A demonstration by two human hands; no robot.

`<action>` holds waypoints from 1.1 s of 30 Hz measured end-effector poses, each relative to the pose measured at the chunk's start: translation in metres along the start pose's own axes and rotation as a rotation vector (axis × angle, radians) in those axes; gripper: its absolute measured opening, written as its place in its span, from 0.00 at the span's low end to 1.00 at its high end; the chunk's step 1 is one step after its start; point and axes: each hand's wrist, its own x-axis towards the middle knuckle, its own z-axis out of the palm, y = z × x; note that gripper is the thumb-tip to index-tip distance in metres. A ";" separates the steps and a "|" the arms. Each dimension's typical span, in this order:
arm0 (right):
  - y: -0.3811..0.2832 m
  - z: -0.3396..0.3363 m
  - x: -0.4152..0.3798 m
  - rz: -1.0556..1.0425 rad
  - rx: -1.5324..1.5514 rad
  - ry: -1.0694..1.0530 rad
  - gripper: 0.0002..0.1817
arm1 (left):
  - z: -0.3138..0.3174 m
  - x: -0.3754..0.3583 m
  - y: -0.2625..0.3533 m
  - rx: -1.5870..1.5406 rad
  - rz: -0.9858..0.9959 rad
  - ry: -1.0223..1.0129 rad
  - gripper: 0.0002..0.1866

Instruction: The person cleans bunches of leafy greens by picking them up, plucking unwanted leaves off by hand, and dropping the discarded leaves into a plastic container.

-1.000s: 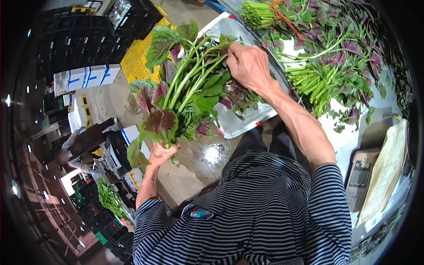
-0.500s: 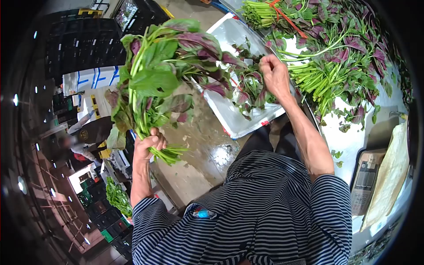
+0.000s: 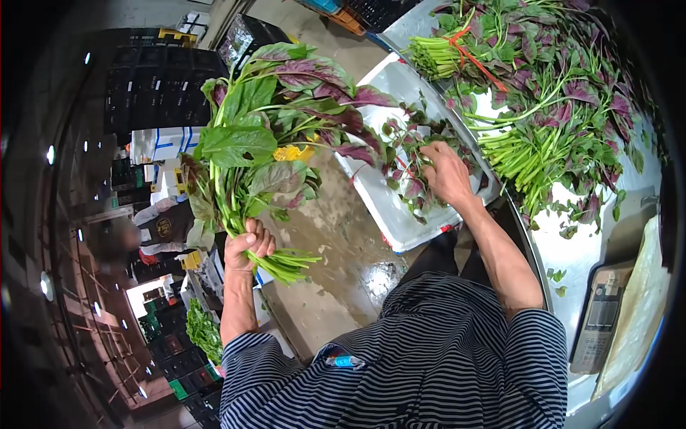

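Observation:
My left hand [image 3: 250, 245] is wrapped round the stems of a bunch of green and purple leafy greens [image 3: 246, 143], held up with the leaves spreading above and to the right. My right hand [image 3: 448, 174] is over a white foam box [image 3: 389, 225] with loose leaves and sprigs [image 3: 414, 186] inside. Its fingers are curled at the leaves, and whether they grip any cannot be made out. Right of the box, a pile of cut stems and leaves [image 3: 518, 154] lies on the metal table [image 3: 561, 250], beside a bundle [image 3: 436, 57] tied with red tape.
A scale [image 3: 602, 314] stands on the table at the right, next to a pale, long slab [image 3: 632, 307]. Black crates [image 3: 164, 89] are stacked at the upper left. A co-worker in dark clothing [image 3: 168, 227] is at the left. The wet floor [image 3: 321, 279] shows below the box.
The view has shifted, so most things appear lower and further right. My right hand has lowered to the leaves in the box, while my left hand still holds the bunch.

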 end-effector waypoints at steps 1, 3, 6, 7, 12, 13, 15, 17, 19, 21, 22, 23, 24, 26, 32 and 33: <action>-0.007 -0.008 0.009 -0.006 -0.001 0.004 0.10 | 0.000 -0.001 -0.001 0.007 -0.004 -0.009 0.08; -0.040 -0.034 0.036 -0.037 0.324 0.144 0.11 | 0.001 -0.004 -0.001 0.013 -0.001 -0.011 0.08; -0.085 -0.064 0.075 -0.227 0.490 0.247 0.10 | 0.011 -0.005 -0.005 0.113 -0.033 -0.007 0.09; -0.094 -0.065 0.088 -0.234 0.485 0.249 0.10 | 0.019 -0.003 -0.007 0.111 -0.026 -0.013 0.09; -0.120 -0.057 0.135 -0.518 0.382 0.322 0.08 | 0.042 -0.007 -0.014 0.255 -0.077 0.009 0.10; -0.120 -0.057 0.140 -0.551 0.345 0.329 0.07 | 0.039 -0.008 -0.017 0.261 -0.082 -0.009 0.13; -0.118 -0.057 0.143 -0.514 0.352 0.324 0.06 | 0.041 -0.009 -0.021 0.260 -0.094 -0.024 0.17; -0.117 -0.056 0.145 -0.445 0.377 0.320 0.04 | 0.055 -0.008 -0.020 0.329 -0.107 0.026 0.31; -0.110 -0.059 0.142 -0.433 0.383 0.236 0.05 | 0.058 -0.007 -0.021 0.359 -0.116 0.054 0.38; -0.103 -0.063 0.138 -0.405 0.393 0.084 0.06 | 0.057 -0.004 -0.022 0.350 -0.129 0.024 0.21; -0.101 -0.063 0.136 -0.404 0.389 0.083 0.06 | 0.057 -0.003 -0.022 0.346 -0.133 0.008 0.13; -0.100 -0.062 0.133 -0.428 0.389 0.093 0.06 | 0.056 -0.003 -0.022 0.343 -0.134 0.006 0.13; -0.099 -0.062 0.130 -0.452 0.388 0.104 0.05 | 0.055 -0.003 -0.022 0.347 -0.139 0.012 0.14; -0.097 -0.065 0.126 -0.472 0.383 0.118 0.05 | 0.054 -0.001 -0.023 0.360 -0.152 0.022 0.16; -0.095 -0.086 0.122 -0.238 0.556 -0.244 0.05 | 0.053 0.000 -0.020 0.472 -0.176 0.063 0.20; -0.097 -0.094 0.124 -0.141 0.653 -0.374 0.05 | 0.055 0.001 -0.018 0.527 -0.211 0.071 0.21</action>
